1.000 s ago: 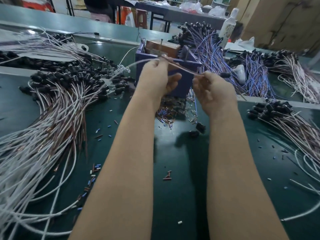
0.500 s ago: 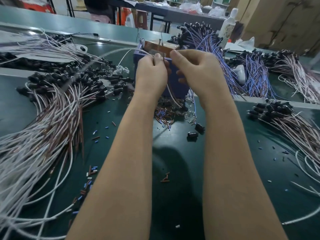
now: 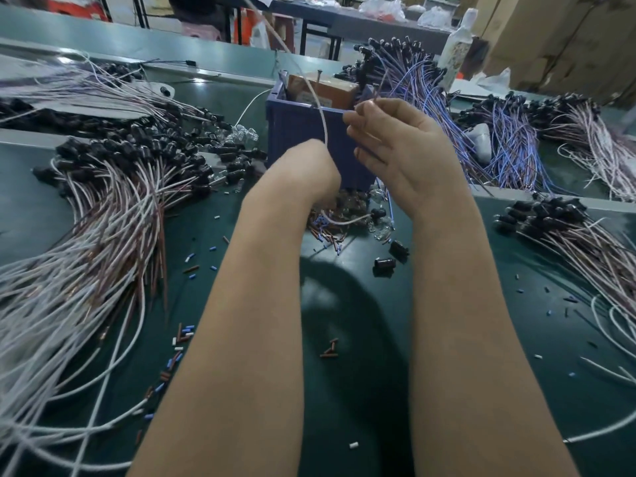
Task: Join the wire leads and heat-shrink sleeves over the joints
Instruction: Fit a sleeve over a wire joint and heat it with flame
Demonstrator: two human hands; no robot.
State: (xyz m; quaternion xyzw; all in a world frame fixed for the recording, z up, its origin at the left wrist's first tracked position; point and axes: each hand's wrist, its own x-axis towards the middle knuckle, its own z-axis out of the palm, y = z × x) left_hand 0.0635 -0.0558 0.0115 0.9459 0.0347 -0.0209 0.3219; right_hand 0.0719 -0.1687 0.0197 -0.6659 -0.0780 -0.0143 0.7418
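Pale wire [image 3: 321,111] arc, L hand [image 3: 303,170]; lead [image 3: 375,92], R hand [image 3: 402,149].

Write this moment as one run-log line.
left hand grips thin pale wire | right hand pinches thin brown lead | blue plastic bin behind hands

No readable text, label [image 3: 307,97] on the brown box [image 3: 339,92] — too blurred, bottle [image 3: 456,53] at the back — likewise illegible

A dark green table [image 3: 550,390] filled the near scene, light glaring off its far left, while beyond stood a darker table [image 3: 344,27] carrying plastic bags [image 3: 382,8], a pink stool [image 3: 198,29] and, far right, cardboard boxes [image 3: 557,39].
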